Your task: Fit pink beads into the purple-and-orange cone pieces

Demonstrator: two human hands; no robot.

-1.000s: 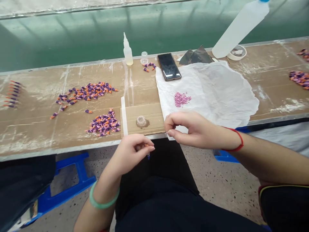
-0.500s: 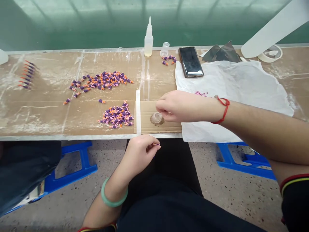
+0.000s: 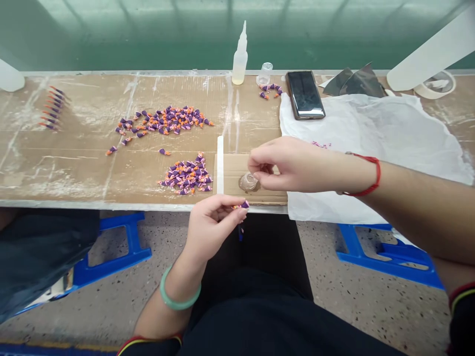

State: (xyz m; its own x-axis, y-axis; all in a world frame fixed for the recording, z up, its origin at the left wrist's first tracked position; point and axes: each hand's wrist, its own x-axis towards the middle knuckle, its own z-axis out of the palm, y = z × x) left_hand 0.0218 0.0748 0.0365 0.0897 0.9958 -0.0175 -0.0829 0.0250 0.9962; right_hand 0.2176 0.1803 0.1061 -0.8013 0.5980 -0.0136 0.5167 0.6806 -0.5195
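Purple-orange pc (image 3: 245,203), ctr frame just below board edge, pinched in L hand (image 3: 211,225). Prob. v. light, firm, poss. fragile; grip lightly at sides. Long axis approx. horiz., purple end pointing R. R hand (image 3: 293,165) by small pot (image 3: 249,181), fingers curled; can't tell if gripping.

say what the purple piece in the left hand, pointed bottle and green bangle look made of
Purple piece: perhaps clay or soft plastic, by its solid, matte color. Pointed bottle: likely plastic, smooth, cloudy, with pale liquid showing through. Green bangle: stone, glass or plastic; smooth, milky look leaves it open.
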